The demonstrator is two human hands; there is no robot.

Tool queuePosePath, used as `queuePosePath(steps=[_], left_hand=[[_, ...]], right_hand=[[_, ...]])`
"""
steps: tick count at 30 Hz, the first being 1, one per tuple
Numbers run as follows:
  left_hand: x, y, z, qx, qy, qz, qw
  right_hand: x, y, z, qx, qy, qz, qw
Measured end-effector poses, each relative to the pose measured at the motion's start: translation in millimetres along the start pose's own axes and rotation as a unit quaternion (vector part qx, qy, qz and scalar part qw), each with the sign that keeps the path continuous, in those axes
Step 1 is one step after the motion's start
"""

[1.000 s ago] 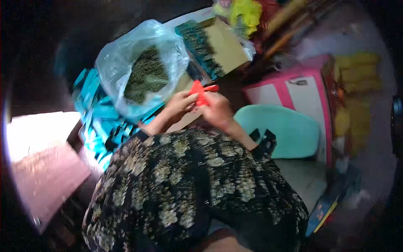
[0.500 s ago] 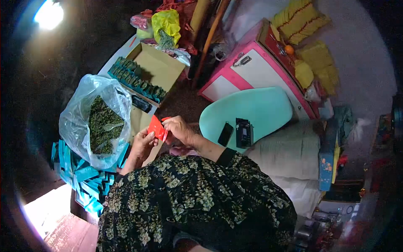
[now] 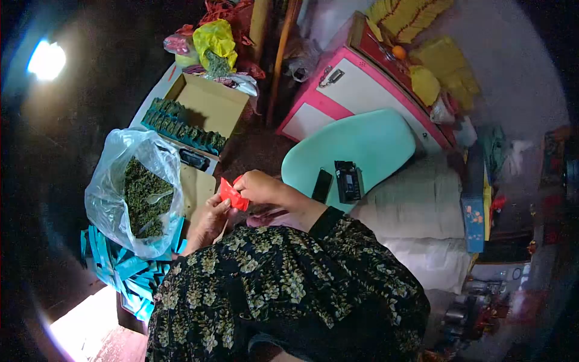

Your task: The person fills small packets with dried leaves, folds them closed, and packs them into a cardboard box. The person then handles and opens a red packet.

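A small red packet is held between my two hands, in front of my chest. My left hand pinches its lower left edge between thumb and fingers. My right hand grips its upper right side, with the fingertips partly hidden. To the left lies an open clear plastic bag of dark green dried leaves, with a clear scoop on them. Behind the bag, a cardboard box holds a row of filled teal packets.
Teal packets are heaped below the bag. A mint-green stool at the right bears a phone and a black device. Behind it stands a pink and white cabinet. A yellow bag lies at the far end.
The view has swung to the right since the first frame and sharpened. Both hands still hold the red packet, which has turned and now shows a flatter face.
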State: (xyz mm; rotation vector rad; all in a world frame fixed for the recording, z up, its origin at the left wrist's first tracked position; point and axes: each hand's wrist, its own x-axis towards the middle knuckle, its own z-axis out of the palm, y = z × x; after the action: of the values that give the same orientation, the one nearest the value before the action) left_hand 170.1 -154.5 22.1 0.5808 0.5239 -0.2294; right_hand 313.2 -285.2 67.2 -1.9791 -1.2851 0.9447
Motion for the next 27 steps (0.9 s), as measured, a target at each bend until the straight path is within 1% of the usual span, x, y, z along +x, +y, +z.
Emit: queuePosePath(steps=[1, 2, 4, 5, 6, 9, 10, 14, 17, 18, 20, 22, 25, 27], left_hand=[[1, 0, 2, 0.001, -0.001, -0.001, 1.0], [4, 0, 4, -0.001, -0.015, 0.002, 1.0], [6, -2, 8, -0.002, -0.046, 0.007, 0.999], [6, -4, 8, -0.001, -0.047, 0.003, 0.999], [9, -7, 6, 0.0, -0.052, 0.01, 0.999], [16, -14, -4, 0.004, -0.065, 0.019, 0.998], [18, -14, -8, 0.011, -0.062, 0.019, 0.998], [17, -14, -4, 0.025, -0.055, 0.021, 0.998], [11, -13, 2, 0.026, -0.053, 0.024, 0.998], [8, -14, 0, 0.027, -0.049, 0.029, 0.998], [10, -17, 2, 0.035, -0.054, 0.033, 0.997], [6, -19, -2, 0.035, -0.061, 0.019, 0.997], [2, -20, -3, 0.024, -0.059, -0.002, 0.998], [-2, -20, -1, 0.019, -0.059, 0.01, 0.998]], right_hand=[[1, 4, 1, -0.116, 0.015, -0.05, 0.992], [0, -2, -1, -0.115, 0.015, -0.048, 0.992], [-9, -20, 0, -0.121, 0.018, 0.021, 0.992], [-13, -26, 1, -0.124, 0.019, 0.055, 0.991], [-15, -27, 2, -0.124, 0.021, 0.056, 0.991], [-20, -27, 4, -0.102, 0.08, 0.053, 0.99], [-21, -26, 5, -0.101, 0.082, 0.054, 0.99], [-26, -25, 8, -0.102, 0.077, 0.082, 0.988], [-28, -27, 7, -0.143, 0.037, 0.096, 0.984], [-29, -29, 7, -0.145, 0.044, 0.1, 0.983], [-34, -32, 7, -0.127, 0.061, 0.08, 0.987], [-34, -33, 11, -0.115, 0.07, 0.068, 0.989], [-35, -28, 16, -0.146, -0.001, 0.077, 0.986], [-36, -25, 18, -0.142, 0.011, 0.059, 0.988]])
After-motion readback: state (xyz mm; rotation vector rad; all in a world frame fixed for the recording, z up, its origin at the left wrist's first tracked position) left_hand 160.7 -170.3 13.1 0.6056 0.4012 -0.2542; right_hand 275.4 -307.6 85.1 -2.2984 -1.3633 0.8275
